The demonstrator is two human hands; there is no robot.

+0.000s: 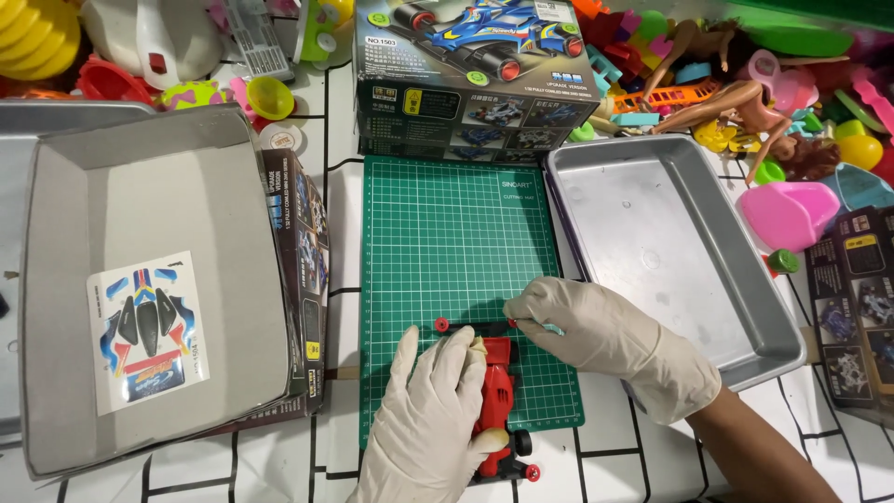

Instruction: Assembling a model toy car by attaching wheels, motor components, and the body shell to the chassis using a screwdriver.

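Nearest me, my gloved left hand (430, 424) is pressing the red plastic toy racing car (494, 405) onto the green gridded cutting mat (447, 233); my right hand (596, 326) is pinching its front axle, probably fitting a wheel, which calls for a steady push.

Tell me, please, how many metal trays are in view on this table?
2. One metal tray lies right of the green cutting mat, empty. Another tray shows at the far left, mostly covered by the open cardboard box lid. Others may be hidden.

White tiled table (335, 200) bears green cutting mat (447, 233), metal tray (670, 251), open box (149, 279).
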